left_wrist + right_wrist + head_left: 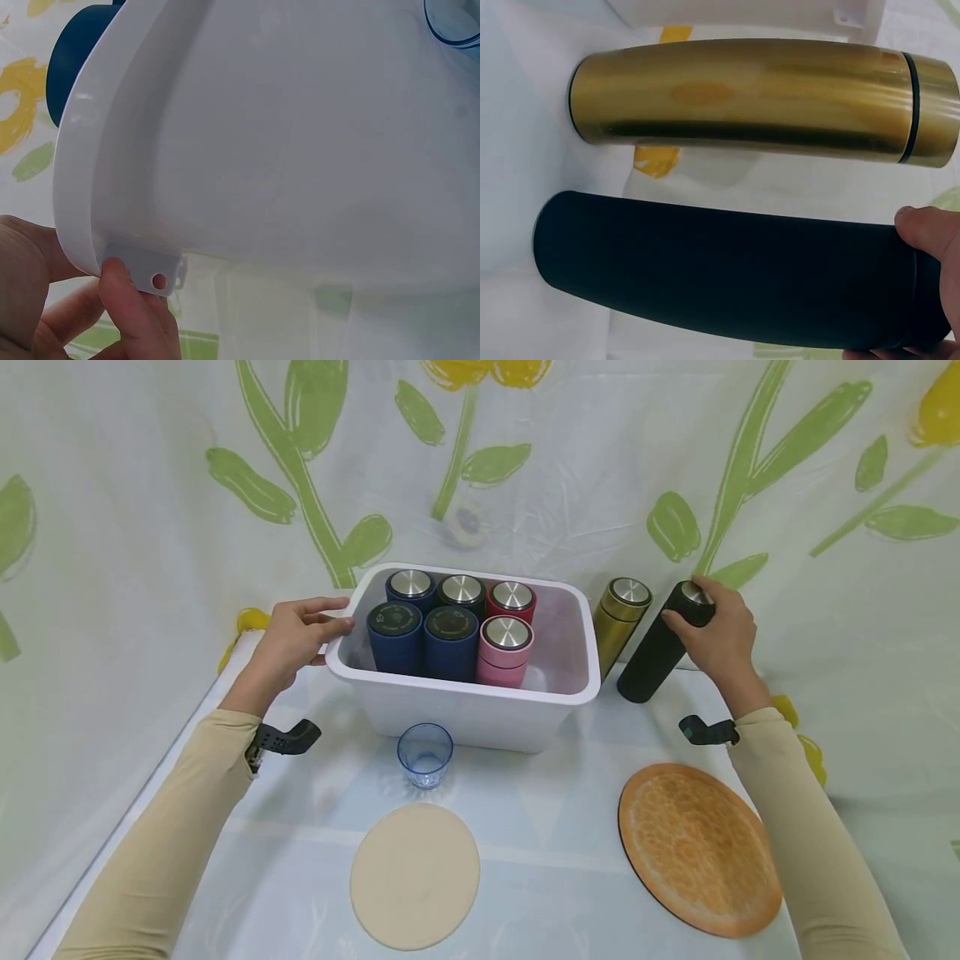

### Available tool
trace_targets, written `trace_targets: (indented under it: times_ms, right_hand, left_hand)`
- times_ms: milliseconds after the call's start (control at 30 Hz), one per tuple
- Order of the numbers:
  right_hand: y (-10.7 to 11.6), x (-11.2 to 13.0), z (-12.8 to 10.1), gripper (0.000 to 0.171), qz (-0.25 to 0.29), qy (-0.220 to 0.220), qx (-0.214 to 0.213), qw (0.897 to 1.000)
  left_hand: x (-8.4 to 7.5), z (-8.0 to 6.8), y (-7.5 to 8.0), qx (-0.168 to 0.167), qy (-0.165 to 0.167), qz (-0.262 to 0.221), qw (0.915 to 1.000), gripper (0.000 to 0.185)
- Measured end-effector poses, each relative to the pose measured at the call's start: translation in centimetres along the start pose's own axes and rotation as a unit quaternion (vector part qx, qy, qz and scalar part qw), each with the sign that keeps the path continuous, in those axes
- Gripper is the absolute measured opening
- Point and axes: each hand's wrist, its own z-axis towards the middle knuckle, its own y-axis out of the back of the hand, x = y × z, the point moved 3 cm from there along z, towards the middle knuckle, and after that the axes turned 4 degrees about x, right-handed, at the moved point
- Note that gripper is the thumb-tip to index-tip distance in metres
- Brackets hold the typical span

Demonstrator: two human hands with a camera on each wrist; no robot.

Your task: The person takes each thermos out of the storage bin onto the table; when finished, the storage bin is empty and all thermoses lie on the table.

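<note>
Gripping black flask [660, 643] top, right hand [720, 631], frame right; left hand [288, 639] curled round bin [465, 702] rim. Probably next: lifting into bin's free corner.

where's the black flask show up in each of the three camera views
Head: black flask right of the white bin, top gripped by the right hand.
Left wrist: not in it.
Right wrist: black flask across the bottom, under the gold flask.
Shared landmark: gold flask.
</note>
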Motion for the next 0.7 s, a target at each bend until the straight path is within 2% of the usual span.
trace_targets:
  times_ms: [433, 700]
  right_hand:
    - [0.3, 0.4, 0.1, 0.073, 0.010, -0.031, 0.026, 0.999]
    - [1.2, 0.9, -0.3, 0.084, 0.010, -0.034, 0.000, 0.999]
  left_hand:
    - [0.1, 0.0, -0.1, 0.000, 0.000, -0.002, 1.0000, 0.051]
    - [0.1, 0.0, -0.1, -0.001, 0.001, -0.002, 1.0000, 0.051]
